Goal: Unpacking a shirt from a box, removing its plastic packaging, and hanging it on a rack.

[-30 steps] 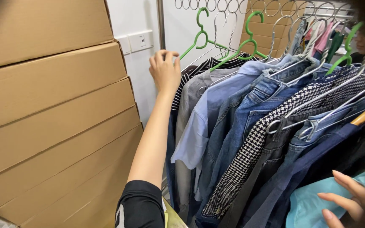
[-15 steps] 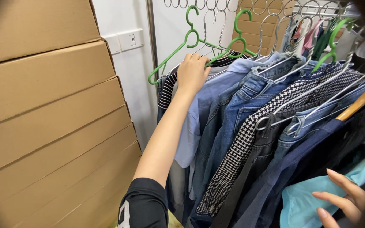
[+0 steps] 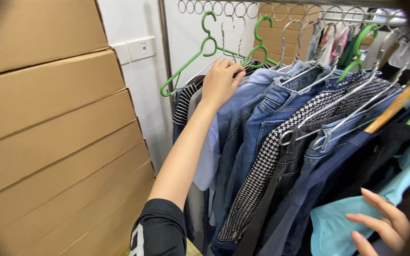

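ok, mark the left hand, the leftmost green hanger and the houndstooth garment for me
left hand (image 3: 220, 81), head view, back of the hand up among the hangers
green hanger (image 3: 186, 64), head view, its sloping left arm
houndstooth garment (image 3: 262, 166), head view, middle of the checked fabric

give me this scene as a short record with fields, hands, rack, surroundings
left hand: raised to the clothes rail, fingers on garment tops beside a green hanger
right hand: open, low at right, next to a turquoise garment
rack: denim shirts, a houndstooth piece, metal hangers
surroundings: stacked cardboard boxes at left, white wall switch
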